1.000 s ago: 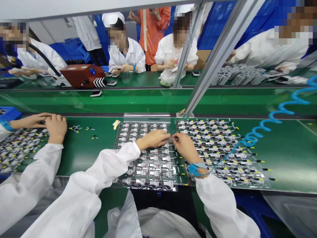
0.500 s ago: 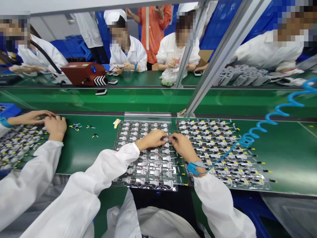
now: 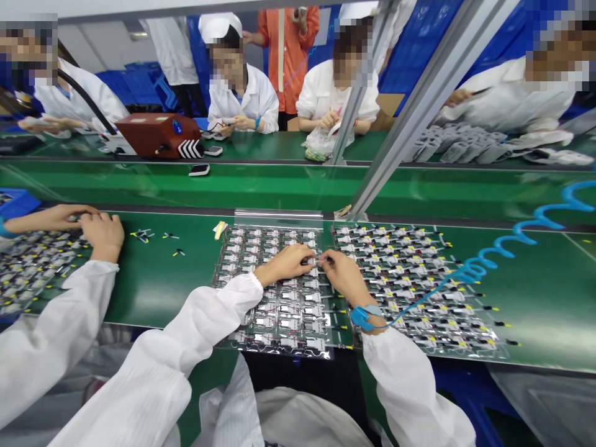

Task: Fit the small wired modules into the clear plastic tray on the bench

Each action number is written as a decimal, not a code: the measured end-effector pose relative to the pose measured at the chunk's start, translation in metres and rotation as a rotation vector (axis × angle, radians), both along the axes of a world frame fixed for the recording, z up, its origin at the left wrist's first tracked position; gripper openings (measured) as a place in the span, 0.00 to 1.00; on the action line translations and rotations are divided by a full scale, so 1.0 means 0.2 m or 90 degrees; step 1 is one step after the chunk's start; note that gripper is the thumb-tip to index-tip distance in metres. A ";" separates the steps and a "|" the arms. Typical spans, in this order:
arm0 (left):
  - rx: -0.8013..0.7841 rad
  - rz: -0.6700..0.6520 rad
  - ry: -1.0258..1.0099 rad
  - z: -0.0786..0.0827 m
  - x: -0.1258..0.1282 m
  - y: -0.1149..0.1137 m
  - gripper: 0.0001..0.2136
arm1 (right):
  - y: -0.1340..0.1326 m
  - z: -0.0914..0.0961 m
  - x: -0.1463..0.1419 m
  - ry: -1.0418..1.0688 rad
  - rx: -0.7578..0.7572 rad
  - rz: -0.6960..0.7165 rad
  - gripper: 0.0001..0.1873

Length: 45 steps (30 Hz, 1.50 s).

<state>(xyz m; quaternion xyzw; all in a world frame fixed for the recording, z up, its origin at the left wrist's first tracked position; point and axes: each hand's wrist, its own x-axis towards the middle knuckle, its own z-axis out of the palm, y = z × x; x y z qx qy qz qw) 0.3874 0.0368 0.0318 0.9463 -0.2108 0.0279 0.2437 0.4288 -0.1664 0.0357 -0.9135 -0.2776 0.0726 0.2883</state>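
Note:
My left hand (image 3: 289,262) is closed in a pinch over the clear plastic tray (image 3: 328,347), which holds rows of small white parts with thin red and black wires. Facing it, my right hand (image 3: 343,273) pinches too, its fingertips close to those of the left. Something small sits between the fingertips, mostly covered and too small to name. A blue wrist strap (image 3: 362,318) circles my right wrist. To the right lies a second sheet of white parts (image 3: 419,285), with black pieces and yellow tips sticking out at its right side.
A co-worker's hands (image 3: 103,234) work over similar parts at the left. Several loose black-and-white pieces (image 3: 142,236) lie between us. The strap's coiled blue cord (image 3: 503,245) stretches right. Metal posts (image 3: 410,105) and a green conveyor belt (image 3: 261,186) separate me from people opposite.
My hands stay almost in place, with only slight movement of the fingers. On the belt, the small white-and-black device has moved a little to the right.

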 end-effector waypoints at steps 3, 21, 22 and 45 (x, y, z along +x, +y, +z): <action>-0.007 -0.002 -0.001 0.00 0.00 0.00 0.12 | 0.00 0.00 0.01 -0.001 -0.002 0.008 0.07; -0.003 -0.026 0.005 -0.02 0.02 0.01 0.13 | 0.00 -0.01 0.02 0.014 -0.002 0.012 0.09; -0.003 -0.026 0.004 -0.02 0.02 0.01 0.12 | 0.00 -0.02 0.02 0.015 0.000 0.012 0.09; -0.004 -0.039 0.006 -0.01 0.03 0.02 0.12 | 0.02 -0.05 0.01 0.014 0.029 -0.022 0.09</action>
